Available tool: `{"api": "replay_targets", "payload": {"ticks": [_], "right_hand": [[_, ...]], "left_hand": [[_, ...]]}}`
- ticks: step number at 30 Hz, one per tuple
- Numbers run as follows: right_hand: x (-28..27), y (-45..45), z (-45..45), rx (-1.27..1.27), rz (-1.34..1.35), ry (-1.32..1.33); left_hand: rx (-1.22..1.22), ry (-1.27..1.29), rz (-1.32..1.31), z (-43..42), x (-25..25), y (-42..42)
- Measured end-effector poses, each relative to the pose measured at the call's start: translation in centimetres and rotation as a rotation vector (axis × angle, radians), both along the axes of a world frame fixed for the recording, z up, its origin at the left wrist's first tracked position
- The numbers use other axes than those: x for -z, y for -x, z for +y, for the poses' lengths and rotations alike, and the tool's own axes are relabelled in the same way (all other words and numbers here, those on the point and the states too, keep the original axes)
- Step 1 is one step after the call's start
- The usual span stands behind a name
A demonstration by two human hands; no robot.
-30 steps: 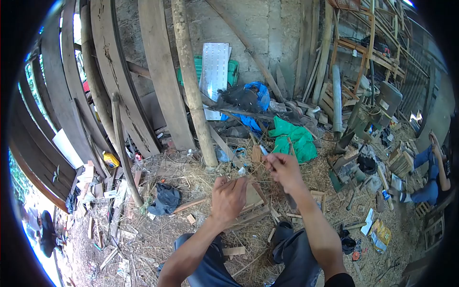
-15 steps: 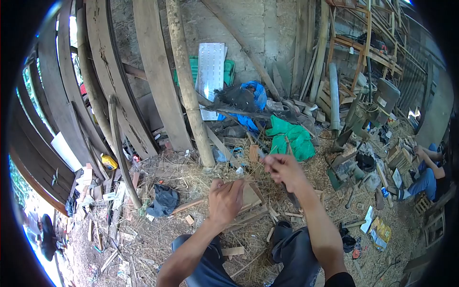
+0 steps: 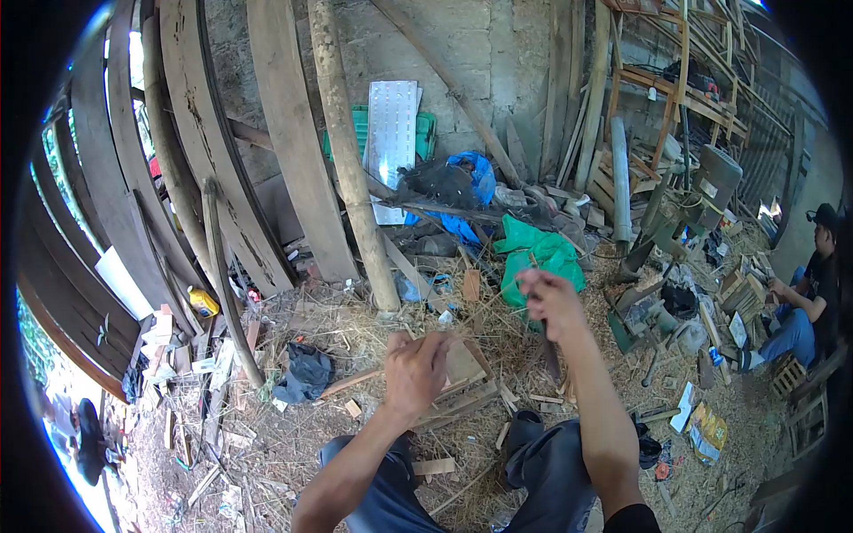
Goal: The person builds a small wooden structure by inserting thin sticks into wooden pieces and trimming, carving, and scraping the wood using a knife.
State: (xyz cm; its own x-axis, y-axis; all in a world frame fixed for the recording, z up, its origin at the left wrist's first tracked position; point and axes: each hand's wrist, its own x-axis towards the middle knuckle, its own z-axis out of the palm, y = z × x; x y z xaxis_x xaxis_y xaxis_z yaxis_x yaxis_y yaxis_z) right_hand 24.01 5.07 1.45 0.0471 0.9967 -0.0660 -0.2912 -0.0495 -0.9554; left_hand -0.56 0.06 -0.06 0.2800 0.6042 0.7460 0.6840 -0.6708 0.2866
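Swung outward, the right hand (image 3: pixel 553 306) half-curls; left hand (image 3: pixel 416 371) bunched, both grips unclear.

Wall (image 3: pixel 466 58): we see grey blocks behind the post (image 3: pixel 351 169)
Planks (image 3: pixel 298 133): tall — left of the post
Floor (image 3: pixel 324 324): straw around the post's foot
Light (image 3: pixel 91 497): daylight — far left of the post

One left hand (image 3: pixel 416 373) and one right hand (image 3: pixel 553 306) are showing; one co-worker (image 3: pixel 813 298) is sitting at right; one yellow bottle (image 3: pixel 203 301), one green sheet (image 3: pixel 544 258), one grey pipe (image 3: pixel 620 182) and one yellow packet (image 3: pixel 708 433) are appearing.
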Motion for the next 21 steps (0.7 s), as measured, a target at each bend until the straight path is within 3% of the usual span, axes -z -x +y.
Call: {"api": "replay_targets", "payload": {"ticks": [3, 6, 7, 9, 13, 17, 21], "right_hand": [[0.4, -1.8, 0.7, 0.134, 0.001, -0.073], [-1.7, 1.6, -1.7, 0.004, -0.485, -0.022], [-1.9, 2.5, -2.2, 0.009, -0.483, -0.013], [-2.1, 3.8, -2.7, -0.153, -0.190, -0.113], [-1.2, 5.4, -2.4, -0.235, -0.267, -0.139], [-1.2, 5.1, -2.0, -0.225, -0.144, -0.190], [-1.7, 4.9, -2.6, -0.242, -0.067, -0.058]], "left_hand": [[-0.040, 0.142, -0.096, 0.3, 0.2, 0.8], [0.036, 0.323, -0.246, 1.1, 0.7, 0.6], [0.036, 0.386, -0.278, 1.1, 0.7, 0.4], [0.033, 0.450, -0.312, 1.2, 0.6, 0.1], [0.106, 0.410, -0.322, 1.0, 0.3, -0.5], [0.122, 0.384, -0.258, 0.5, 0.0, -0.4], [0.086, 0.421, -0.264, 0.2, 0.1, -0.5]]}}
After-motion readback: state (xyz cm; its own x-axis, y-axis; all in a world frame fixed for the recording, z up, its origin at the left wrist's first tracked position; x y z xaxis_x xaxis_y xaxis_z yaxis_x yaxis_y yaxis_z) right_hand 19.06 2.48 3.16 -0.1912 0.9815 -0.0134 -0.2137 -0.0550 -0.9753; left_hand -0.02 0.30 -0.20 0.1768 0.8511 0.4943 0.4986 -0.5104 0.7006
